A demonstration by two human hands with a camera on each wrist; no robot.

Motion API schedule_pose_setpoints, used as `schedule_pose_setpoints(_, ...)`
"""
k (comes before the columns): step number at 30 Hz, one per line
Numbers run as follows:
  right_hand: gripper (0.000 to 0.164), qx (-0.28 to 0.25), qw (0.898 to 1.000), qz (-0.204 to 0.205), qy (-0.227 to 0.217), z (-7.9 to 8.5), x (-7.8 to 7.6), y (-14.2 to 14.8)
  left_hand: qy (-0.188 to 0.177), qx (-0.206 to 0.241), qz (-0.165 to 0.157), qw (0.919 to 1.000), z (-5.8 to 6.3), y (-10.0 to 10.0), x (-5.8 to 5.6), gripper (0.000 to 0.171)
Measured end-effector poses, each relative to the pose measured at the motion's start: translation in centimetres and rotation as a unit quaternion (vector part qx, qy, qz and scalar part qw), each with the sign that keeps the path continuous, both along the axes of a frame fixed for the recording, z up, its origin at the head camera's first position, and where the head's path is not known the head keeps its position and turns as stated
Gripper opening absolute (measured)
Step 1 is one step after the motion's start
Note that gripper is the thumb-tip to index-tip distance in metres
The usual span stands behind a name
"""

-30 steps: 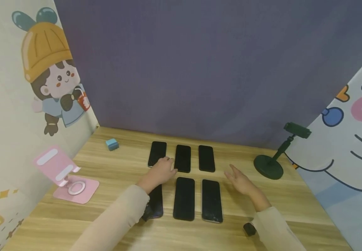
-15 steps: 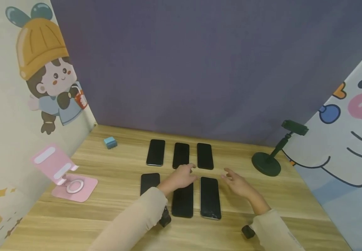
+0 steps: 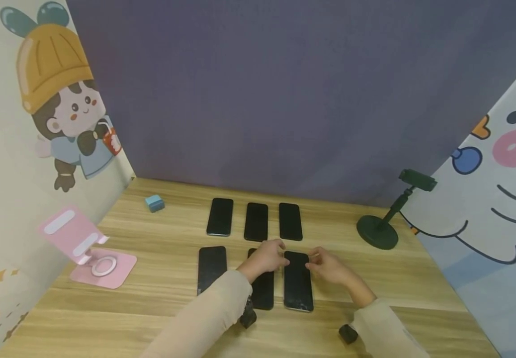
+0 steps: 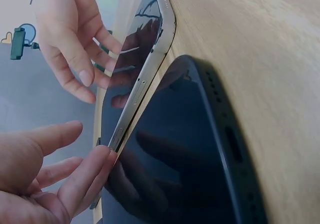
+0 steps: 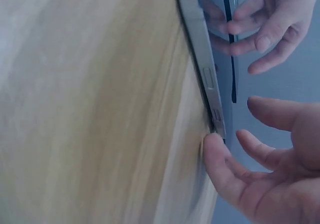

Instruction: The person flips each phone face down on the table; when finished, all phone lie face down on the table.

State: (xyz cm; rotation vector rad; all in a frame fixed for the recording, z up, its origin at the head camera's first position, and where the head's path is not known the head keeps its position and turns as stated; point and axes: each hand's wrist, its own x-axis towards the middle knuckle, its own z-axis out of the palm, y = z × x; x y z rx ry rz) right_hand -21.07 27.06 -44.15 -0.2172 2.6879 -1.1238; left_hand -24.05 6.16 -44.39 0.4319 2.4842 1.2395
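Note:
Smartphones lie screen up in two rows on the wooden table. My left hand (image 3: 268, 257) reaches over the front middle phone (image 3: 264, 291), its fingertips at the upper left edge of the front right phone (image 3: 298, 283). My right hand (image 3: 329, 267) is at that phone's upper right edge. In the left wrist view, the left fingertips touch the phone's silver side (image 4: 142, 83), with the thumb raised away from it. The right wrist view has a right fingertip (image 5: 215, 146) at the opposite side, the thumb likewise apart. The phone lies flat. Part of the front middle phone is hidden under my left hand.
Three phones, left (image 3: 219, 217), middle (image 3: 256, 222) and right (image 3: 290, 221), form the back row. A front left phone (image 3: 211, 266) is partly behind my sleeve. A pink stand (image 3: 101, 263) and blue block (image 3: 154, 203) stand left, a dark green stand (image 3: 378, 231) right.
My left hand has moved right, from the left phones across the front middle one to the front right phone. My right hand has moved slightly left to the same phone's edge.

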Motion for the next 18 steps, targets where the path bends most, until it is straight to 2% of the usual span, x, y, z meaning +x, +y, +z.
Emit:
schedule_pose_setpoints(8,0.035,-0.046,0.998,-0.039,-0.029,-0.6,-0.2,-0.6,0.008,-0.012,-0.002,0.9999,-0.6,0.8,0.0,0.039)
schedule_pose_setpoints(15,0.042,-0.106,0.989,-0.085,-0.060,-1.2,-0.4,-1.1,0.080,-0.048,-0.002,0.9956,-1.5,1.3,0.1,0.040)
schedule_pose_setpoints(18,0.044,-0.109,0.988,-0.096,-0.060,-1.2,-0.5,-1.2,0.086,-0.039,0.001,0.9955,-1.7,1.4,0.2,0.041)
